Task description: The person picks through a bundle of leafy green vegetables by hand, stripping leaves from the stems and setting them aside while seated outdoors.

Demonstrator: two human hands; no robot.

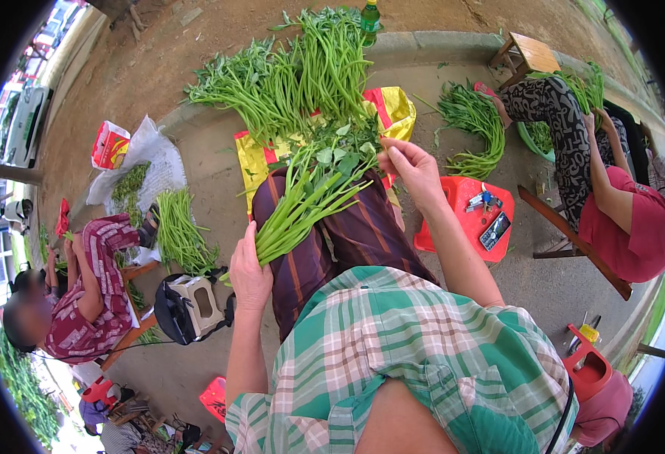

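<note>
My left hand is closed around the stem ends of a bunch of leafy green vegetables, which lies slantwise over my lap with its leaves pointing away. At the leafy end, my right hand is raised with thumb and forefinger nearly together; whether something small is between them cannot be told. Beyond my knees a large heap of long-stemmed greens lies partly on a yellow and red plastic sack.
A red plastic stool at my right holds keys and a phone. People sit on both sides with more greens. A black bag stands at left. A green bottle stands behind the heap, near the curb.
</note>
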